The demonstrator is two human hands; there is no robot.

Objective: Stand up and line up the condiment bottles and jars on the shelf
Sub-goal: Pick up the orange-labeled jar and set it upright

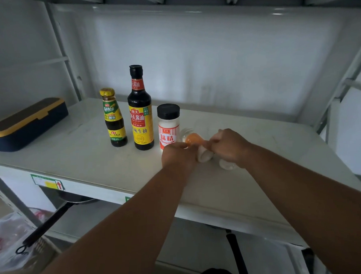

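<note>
Three containers stand upright in a row on the white shelf (77, 153): a small dark bottle with a yellow cap (113, 119), a tall soy sauce bottle (140, 109) and a black-lidded white seasoning jar (168, 127). Just right of them a small clear jar of orange powder (193, 139) lies on its side, white cap toward me. My left hand (177, 158) pinches it from the left. My right hand (230, 148) is curled over a second lying jar; only its white cap (227, 166) shows.
A dark blue box with a yellow rim (28, 125) sits at the shelf's left end. The right half of the shelf is bare white board. A frying pan with a long black handle (49, 223) and plastic bags sit below the shelf.
</note>
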